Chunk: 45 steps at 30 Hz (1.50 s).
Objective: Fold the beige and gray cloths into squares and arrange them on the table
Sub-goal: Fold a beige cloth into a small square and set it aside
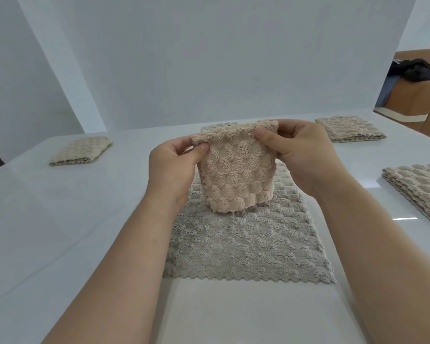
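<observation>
Head view. Left hand (174,167) and right hand (298,155) each pinch a top corner of the folded beige cloth (236,175), held upright over the flat gray cloth (233,244) at the middle of the white table (60,219). Whether the cloths touch is unclear, and the gray cloth's far part is hidden. Right-edge stack (417,192) is cropped. Far-left pile (81,151) and far-right pile (349,129) lie near the far corners, before a white wall (184,58).

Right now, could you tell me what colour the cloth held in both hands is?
The held cloth is beige; head view.
</observation>
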Tool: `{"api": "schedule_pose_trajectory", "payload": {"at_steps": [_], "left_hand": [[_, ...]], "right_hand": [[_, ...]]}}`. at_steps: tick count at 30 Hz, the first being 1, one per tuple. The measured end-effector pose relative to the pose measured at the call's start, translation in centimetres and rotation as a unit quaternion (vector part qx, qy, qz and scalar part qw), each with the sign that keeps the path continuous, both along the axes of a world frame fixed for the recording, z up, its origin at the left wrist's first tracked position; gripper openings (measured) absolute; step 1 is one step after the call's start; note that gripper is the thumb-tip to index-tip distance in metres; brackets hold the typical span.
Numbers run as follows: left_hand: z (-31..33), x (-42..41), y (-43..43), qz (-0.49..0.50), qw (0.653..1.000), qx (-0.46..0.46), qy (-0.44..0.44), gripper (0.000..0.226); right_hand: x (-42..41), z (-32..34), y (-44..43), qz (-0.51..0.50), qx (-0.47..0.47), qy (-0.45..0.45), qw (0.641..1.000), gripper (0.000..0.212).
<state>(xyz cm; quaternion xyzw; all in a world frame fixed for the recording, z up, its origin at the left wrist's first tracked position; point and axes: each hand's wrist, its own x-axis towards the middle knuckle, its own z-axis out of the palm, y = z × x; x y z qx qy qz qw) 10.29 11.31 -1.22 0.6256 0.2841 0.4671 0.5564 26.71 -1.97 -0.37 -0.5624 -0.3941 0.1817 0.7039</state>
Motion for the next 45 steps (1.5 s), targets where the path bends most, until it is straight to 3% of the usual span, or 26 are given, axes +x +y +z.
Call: {"api": "schedule_pose_trajectory", "payload": {"at_steps": [2,4,8,11,14,18,21,25,27,31,35,45], "left_hand": [[-0.1,0.3,-0.1,0.007,1.000,-0.006,-0.004,0.011],[-0.3,0.8,-0.4,0.010,1.000,0.002,-0.008,0.011],[-1.2,1.4,-1.3,0.087,0.990,0.112,0.027,0.006],[-1.7,1.6,-2.2,0.140,0.976,0.160,0.051,0.010],[-2.2,1.8,-2.4,0.165,0.966,0.183,0.072,0.013],[-2.8,2.0,-1.8,0.176,0.961,0.187,0.108,0.016],[-2.9,2.1,-0.6,0.183,0.966,0.144,0.111,0.027],[-4.2,2.4,0.8,0.104,0.989,0.003,0.106,0.062],[-4.5,2.5,0.6,0.080,0.991,-0.020,0.105,0.070],[-4.0,2.3,-0.2,0.133,0.968,0.102,0.187,0.047],[-3.8,2.4,-0.7,0.161,0.942,0.171,0.240,0.042],[-3.0,2.0,-1.1,0.118,0.954,0.142,0.235,0.040]], "right_hand": [[0.0,-0.3,0.4,-0.038,-0.015,-0.038,0.998,0.021],[-0.8,-0.5,0.9,-0.115,-0.053,-0.138,0.982,0.026],[-3.4,-1.1,1.6,-0.195,-0.063,-0.252,0.946,0.020],[-3.7,-1.6,1.7,-0.239,-0.091,-0.326,0.910,0.029],[-3.8,-1.5,1.6,-0.239,-0.103,-0.306,0.916,0.034],[-3.5,-1.5,1.9,-0.188,-0.141,-0.172,0.957,0.044],[-3.1,-1.9,2.2,-0.146,-0.199,-0.113,0.963,0.049],[-3.6,-2.2,2.3,-0.172,-0.206,-0.138,0.953,0.039],[-4.1,-2.4,2.3,-0.187,-0.197,-0.175,0.946,0.036],[-4.3,-3.0,2.5,-0.211,-0.218,-0.234,0.924,0.036],[-3.7,-3.5,2.8,-0.218,-0.244,-0.229,0.917,0.037],[-4.1,-2.6,2.4,-0.180,-0.267,-0.193,0.927,0.037]]}}
